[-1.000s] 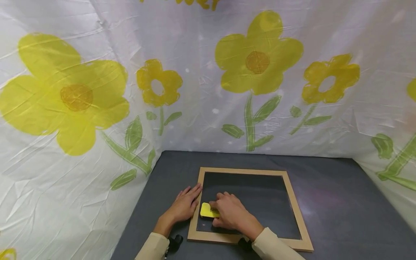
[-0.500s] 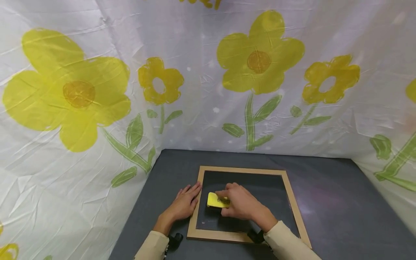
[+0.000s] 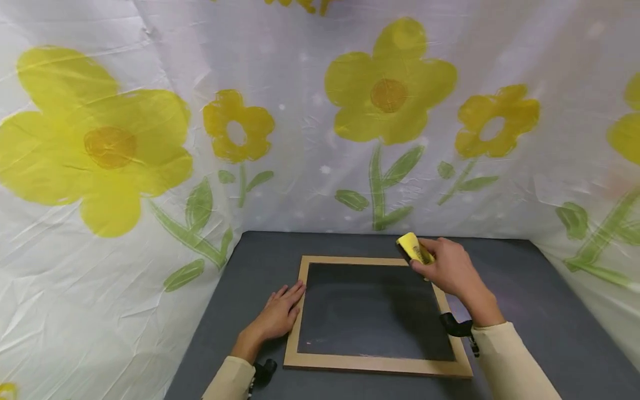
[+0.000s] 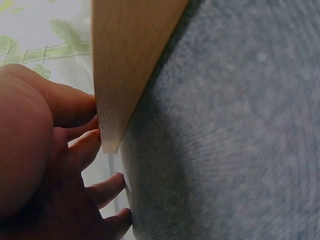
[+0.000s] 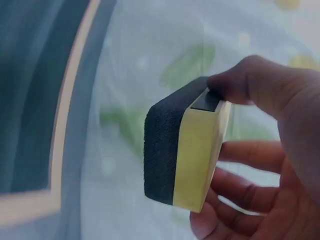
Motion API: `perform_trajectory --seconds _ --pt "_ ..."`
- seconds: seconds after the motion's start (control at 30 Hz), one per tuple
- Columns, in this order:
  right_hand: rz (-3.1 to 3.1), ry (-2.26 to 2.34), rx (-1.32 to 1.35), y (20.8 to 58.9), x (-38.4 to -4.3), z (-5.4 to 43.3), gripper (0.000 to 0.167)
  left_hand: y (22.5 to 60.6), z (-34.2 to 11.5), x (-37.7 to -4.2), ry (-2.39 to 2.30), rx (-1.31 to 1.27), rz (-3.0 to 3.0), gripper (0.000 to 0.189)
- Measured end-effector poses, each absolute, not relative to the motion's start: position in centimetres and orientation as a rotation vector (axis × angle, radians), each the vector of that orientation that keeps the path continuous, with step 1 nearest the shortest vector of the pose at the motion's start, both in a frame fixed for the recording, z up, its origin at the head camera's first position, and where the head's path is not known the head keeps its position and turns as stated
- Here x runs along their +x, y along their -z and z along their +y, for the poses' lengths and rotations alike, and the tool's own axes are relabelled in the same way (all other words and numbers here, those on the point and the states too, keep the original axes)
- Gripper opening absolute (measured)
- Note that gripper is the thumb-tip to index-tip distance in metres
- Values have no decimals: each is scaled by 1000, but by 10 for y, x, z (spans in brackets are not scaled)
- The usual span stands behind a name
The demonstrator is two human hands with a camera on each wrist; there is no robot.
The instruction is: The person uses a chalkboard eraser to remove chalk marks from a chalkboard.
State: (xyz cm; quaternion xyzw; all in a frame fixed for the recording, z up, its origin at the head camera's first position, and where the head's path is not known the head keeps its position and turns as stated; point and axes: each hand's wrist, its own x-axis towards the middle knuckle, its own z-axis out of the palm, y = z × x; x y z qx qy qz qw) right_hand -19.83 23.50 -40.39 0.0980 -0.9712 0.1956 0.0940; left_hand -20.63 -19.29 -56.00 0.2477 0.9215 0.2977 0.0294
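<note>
A yellow board eraser (image 3: 411,246) with a dark felt side is in my right hand (image 3: 452,266), raised over the far right corner of a wood-framed blackboard (image 3: 370,311). In the right wrist view, thumb and fingers grip the eraser (image 5: 192,155) by its edges, its felt (image 5: 162,145) tilted off the board. My left hand (image 3: 275,314) lies with straight fingers against the board's left frame. Up close in the left wrist view, fingertips of the left hand (image 4: 60,135) touch the frame's wooden edge (image 4: 122,65). A small pale mark (image 3: 308,343) shows near the board's lower left corner.
The board lies flat on a dark grey table cloth (image 3: 510,289). A white curtain with printed yellow flowers (image 3: 300,216) stands behind and beside the table. Black wrist straps (image 3: 455,325) are on both wrists.
My right hand has lifted the eraser off the board's left part and carried it to the far right, tilting it upward. My left hand stays at the frame.
</note>
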Motion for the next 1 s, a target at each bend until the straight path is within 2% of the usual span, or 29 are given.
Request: perform_trajectory --seconds 0.13,0.43,0.73,1.0 --pt "-2917 -589 84 412 -189 267 69 557 -197 -202 -927 710 2849 60" --pt "-3049 -560 -233 460 -167 313 72 555 -202 -199 -883 629 2845 60" --pt "-3151 -571 -389 501 -162 313 65 555 -201 -199 -865 588 2840 60" --pt "-3167 -611 -418 510 -161 304 64 554 -202 -198 -876 591 2841 58"
